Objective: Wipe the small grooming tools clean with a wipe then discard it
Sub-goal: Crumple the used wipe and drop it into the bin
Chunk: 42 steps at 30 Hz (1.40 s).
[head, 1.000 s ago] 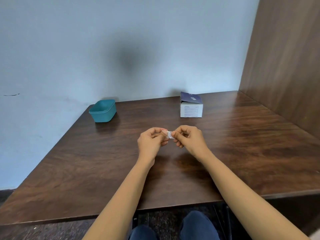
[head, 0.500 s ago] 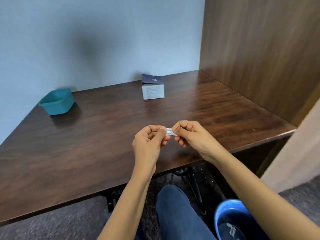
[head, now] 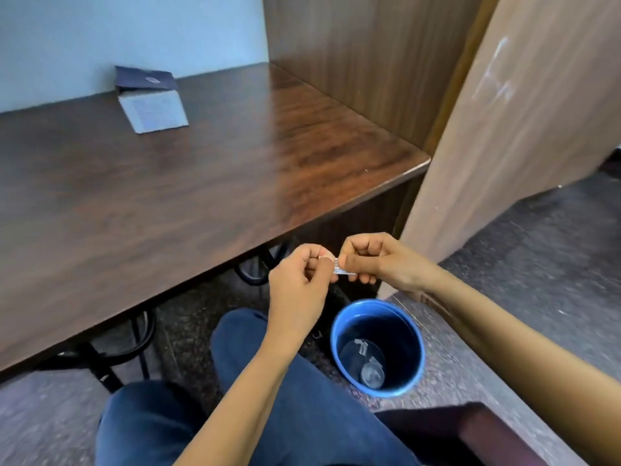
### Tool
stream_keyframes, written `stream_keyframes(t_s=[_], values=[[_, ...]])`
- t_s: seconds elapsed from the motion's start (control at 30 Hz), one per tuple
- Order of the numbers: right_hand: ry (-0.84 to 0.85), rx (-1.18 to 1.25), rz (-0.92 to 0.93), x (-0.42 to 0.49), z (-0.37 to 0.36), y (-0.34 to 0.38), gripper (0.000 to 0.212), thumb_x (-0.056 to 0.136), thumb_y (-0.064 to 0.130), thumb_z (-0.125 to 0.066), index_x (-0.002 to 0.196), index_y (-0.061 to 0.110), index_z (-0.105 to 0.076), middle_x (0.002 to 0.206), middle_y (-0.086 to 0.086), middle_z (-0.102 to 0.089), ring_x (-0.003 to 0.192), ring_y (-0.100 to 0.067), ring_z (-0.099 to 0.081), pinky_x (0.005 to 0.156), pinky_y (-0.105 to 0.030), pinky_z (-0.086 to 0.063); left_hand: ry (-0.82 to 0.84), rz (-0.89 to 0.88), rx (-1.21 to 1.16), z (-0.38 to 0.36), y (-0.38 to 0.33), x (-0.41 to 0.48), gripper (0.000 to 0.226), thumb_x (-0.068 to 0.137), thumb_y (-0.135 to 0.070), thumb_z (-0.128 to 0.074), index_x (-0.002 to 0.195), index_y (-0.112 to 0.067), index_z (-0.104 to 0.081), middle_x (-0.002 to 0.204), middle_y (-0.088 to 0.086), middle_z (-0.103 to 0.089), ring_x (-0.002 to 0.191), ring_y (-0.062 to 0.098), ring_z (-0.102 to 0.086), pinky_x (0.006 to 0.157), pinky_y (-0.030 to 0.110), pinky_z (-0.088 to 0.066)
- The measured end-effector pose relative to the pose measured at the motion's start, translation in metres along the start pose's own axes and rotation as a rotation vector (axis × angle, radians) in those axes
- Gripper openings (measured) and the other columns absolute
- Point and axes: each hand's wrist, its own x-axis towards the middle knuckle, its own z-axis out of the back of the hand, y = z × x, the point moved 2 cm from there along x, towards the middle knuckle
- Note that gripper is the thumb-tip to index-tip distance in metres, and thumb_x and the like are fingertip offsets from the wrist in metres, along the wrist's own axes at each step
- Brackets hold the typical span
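**Wipe pinched between both hands, near the bin**

The small white wipe (head: 341, 270) is stretched between the left hand (head: 299, 280) and right hand (head: 379, 260), each pinching one end with curled fingers. Half a second ago the hands hung over the surface (head: 168, 196). Now they are past its front edge, above the floor, just beyond the blue bin (head: 333, 338). The box (head: 151, 102) sits far back.

The bench (head: 235, 156) is dark wood grain with a smooth, glossy top. The box (head: 153, 109) looks like matt cardboard. The bin (head: 383, 391) is smooth blue plastic, the trousers (head: 302, 415) are denim cloth, and the floor (head: 544, 250) is speckled stone. The small sachet (head: 342, 271) looks like printed paper.
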Motion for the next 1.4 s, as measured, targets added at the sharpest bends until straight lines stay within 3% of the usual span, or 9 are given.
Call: stream_keyframes(t_s=[0.2,0.4,0.6,0.67,0.77,0.93,1.07,1.23,1.4], values=[[-0.063,0.011,-0.16,-0.008,0.019,-0.075,0.016,0.088,-0.003,-0.06,0.075,0.007,-0.062,0.059,-0.001,-0.061,0.048,-0.002,-0.052,0.048,-0.014,-0.041,0.155,0.263,-0.205,-0.051,0.064,-0.006,0.022,0.091,-0.003,-0.057,0.081,-0.018,-0.068,0.077,0.003,-0.07,0.066,0.008,-0.061,0.067,0.022,-0.053],[-0.291,0.059,-0.444,-0.001,0.035,-0.165,0.009,0.085,0.008,-0.069,0.076,0.007,-0.069,0.061,-0.005,-0.067,0.049,-0.005,-0.062,0.053,-0.016,-0.053,0.215,0.448,-0.012,-0.064,0.126,-0.005,0.021,0.096,-0.025,-0.053,0.114,-0.02,-0.062,0.095,0.001,-0.07,0.084,0.01,-0.068,0.083,0.032,-0.058],[-0.362,-0.222,-0.707,-0.001,0.045,-0.249,0.03,0.086,-0.002,-0.05,0.066,0.012,-0.067,0.07,-0.013,-0.069,0.047,-0.003,-0.062,0.082,-0.032,-0.057,0.198,0.586,0.115,-0.048,0.163,-0.017,0.027,0.095,-0.03,-0.054,0.113,-0.012,-0.062,0.093,-0.001,-0.067,0.09,0.015,-0.066,0.089,0.039,-0.055],[-0.345,-0.279,-0.727,0.001,0.045,-0.262,0.027,0.085,-0.003,-0.048,0.085,0.008,-0.073,0.074,-0.007,-0.073,0.063,-0.004,-0.069,0.09,-0.033,-0.053,0.212,0.565,0.11,-0.05,0.164,-0.014,0.021,0.095,-0.029,-0.054,0.109,-0.015,-0.063,0.093,-0.001,-0.067,0.091,0.015,-0.066,0.089,0.038,-0.055],[-0.274,-0.395,-0.728,0.003,0.042,-0.271,0.033,0.086,0.0,-0.051,0.111,0.008,-0.07,0.11,-0.012,-0.071,0.108,-0.025,-0.065,0.101,-0.034,-0.045,0.246,0.545,0.1,-0.053,0.161,-0.014,0.013,0.095,-0.025,-0.054,0.103,-0.018,-0.062,0.097,0.002,-0.068,0.089,0.013,-0.066,0.079,0.028,-0.056],[-0.266,-0.392,-0.71,0.005,0.04,-0.261,0.029,0.086,0.007,-0.049,0.102,0.0,-0.072,0.097,-0.017,-0.073,0.095,-0.028,-0.068,0.095,-0.034,-0.049,0.258,0.516,0.076,-0.054,0.155,-0.011,0.009,0.096,-0.023,-0.053,0.091,-0.027,-0.06,0.1,0.003,-0.069,0.089,0.011,-0.067,0.077,0.025,-0.055],[-0.215,-0.364,-0.606,0.011,0.04,-0.221,0.024,0.089,0.011,-0.056,0.099,-0.004,-0.07,0.08,-0.018,-0.068,0.069,-0.022,-0.064,0.073,-0.03,-0.055,0.305,0.503,0.013,-0.047,0.135,-0.003,0.017,0.097,-0.02,-0.051,0.109,-0.016,-0.063,0.1,0.0,-0.07,0.091,0.01,-0.067,0.077,0.021,-0.053],[-0.039,-0.386,-0.38,0.012,0.04,-0.136,0.016,0.086,0.014,-0.061,0.098,0.012,-0.072,0.085,-0.004,-0.073,0.079,-0.017,-0.069,0.082,-0.033,-0.057,0.357,0.385,-0.032,-0.014,0.073,0.011,0.019,0.098,-0.022,-0.05,0.11,-0.019,-0.064,0.103,-0.004,-0.072,0.09,0.003,-0.067,0.077,0.017,-0.051],[0.247,-0.305,-0.173,0.003,0.026,-0.029,0.019,0.09,0.017,-0.064,0.108,0.013,-0.069,0.086,0.001,-0.072,0.078,-0.011,-0.065,0.075,-0.027,-0.054,0.385,0.197,-0.108,0.033,-0.007,0.011,0.02,0.098,-0.025,-0.05,0.108,-0.02,-0.066,0.099,-0.004,-0.074,0.088,0.004,-0.068,0.08,0.018,-0.053]])
